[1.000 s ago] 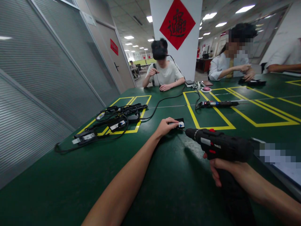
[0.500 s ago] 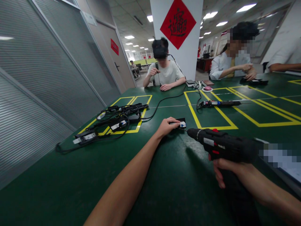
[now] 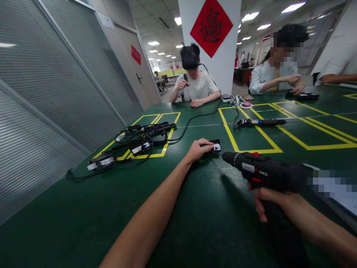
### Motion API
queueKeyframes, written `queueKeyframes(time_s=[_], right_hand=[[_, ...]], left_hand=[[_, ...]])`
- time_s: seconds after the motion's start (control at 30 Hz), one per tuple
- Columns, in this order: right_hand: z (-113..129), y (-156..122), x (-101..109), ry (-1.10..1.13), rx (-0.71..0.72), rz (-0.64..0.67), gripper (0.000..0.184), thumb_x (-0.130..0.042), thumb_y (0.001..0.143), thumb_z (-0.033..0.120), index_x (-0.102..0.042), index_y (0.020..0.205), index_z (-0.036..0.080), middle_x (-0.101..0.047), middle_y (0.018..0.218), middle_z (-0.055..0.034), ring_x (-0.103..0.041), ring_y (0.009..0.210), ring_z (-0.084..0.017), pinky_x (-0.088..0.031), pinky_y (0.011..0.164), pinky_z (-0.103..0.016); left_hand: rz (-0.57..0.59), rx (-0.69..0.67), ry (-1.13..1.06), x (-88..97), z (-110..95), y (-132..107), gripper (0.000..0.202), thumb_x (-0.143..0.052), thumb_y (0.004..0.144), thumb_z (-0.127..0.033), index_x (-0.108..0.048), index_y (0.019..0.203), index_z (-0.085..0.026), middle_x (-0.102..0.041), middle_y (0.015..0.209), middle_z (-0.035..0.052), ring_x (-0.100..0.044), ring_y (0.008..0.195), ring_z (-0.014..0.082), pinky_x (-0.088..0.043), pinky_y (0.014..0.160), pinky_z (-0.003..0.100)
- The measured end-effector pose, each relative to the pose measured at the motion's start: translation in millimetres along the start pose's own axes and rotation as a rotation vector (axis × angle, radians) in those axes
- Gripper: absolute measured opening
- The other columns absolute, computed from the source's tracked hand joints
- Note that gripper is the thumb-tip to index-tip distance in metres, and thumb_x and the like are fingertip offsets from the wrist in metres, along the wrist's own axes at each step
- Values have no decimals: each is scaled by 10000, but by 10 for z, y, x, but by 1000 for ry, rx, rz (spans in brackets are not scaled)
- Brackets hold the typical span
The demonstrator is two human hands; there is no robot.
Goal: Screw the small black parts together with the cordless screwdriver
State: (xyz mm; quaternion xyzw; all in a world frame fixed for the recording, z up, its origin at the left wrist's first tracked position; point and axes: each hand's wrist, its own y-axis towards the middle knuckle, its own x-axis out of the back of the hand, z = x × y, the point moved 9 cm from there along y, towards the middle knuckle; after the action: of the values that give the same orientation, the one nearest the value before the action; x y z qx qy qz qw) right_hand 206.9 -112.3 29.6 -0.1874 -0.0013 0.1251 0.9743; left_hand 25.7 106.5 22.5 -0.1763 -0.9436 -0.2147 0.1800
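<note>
At dark-green worktop (image 3: 69, 212): my left hand (image 3: 198, 150) holding small black-and-white part (image 3: 216, 147); my right hand (image 3: 267, 196) grasping black pistol-shaped drill (image 3: 267, 173), axis leftward, toward part.

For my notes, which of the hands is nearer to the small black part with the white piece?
Left. The left hand holds the small black part; the right hand is farther off, to its right and nearer the camera, gripping the drill.

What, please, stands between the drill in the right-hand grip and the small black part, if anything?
Nothing visible: the drill points its thin bit at the black part, whose left side the left-hand grip covers.
</note>
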Motion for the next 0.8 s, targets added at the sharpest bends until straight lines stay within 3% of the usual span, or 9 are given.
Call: queueKeyframes(time_s=[0.1,0.27,0.8], right_hand=[[-13,1,3,44,3,-3,217,-520,896,378,-640,859,201,-623,610,40,-580,563,-135,-432,621,-311],[21,-21,-9,-3,7,-5,248,-516,899,375,-632,785,188,-619,601,29,-577,572,-136,-426,625,-313],[-1,11,-21,40,17,7,210,-530,893,385,-628,849,205,-629,612,44,-590,565,-138,-434,635,-312]], left_hand=[[0,0,3,2,1,3,275,-676,755,-364,-752,933,-168,-679,971,78,-612,928,184,-452,867,306],[0,17,12,2,0,3,269,-677,750,-363,-753,927,-175,-679,976,76,-612,929,183,-452,873,304],[-1,-2,-12,-1,-5,1,273,-687,747,-361,-754,926,-167,-683,962,78,-613,915,180,-453,856,298]])
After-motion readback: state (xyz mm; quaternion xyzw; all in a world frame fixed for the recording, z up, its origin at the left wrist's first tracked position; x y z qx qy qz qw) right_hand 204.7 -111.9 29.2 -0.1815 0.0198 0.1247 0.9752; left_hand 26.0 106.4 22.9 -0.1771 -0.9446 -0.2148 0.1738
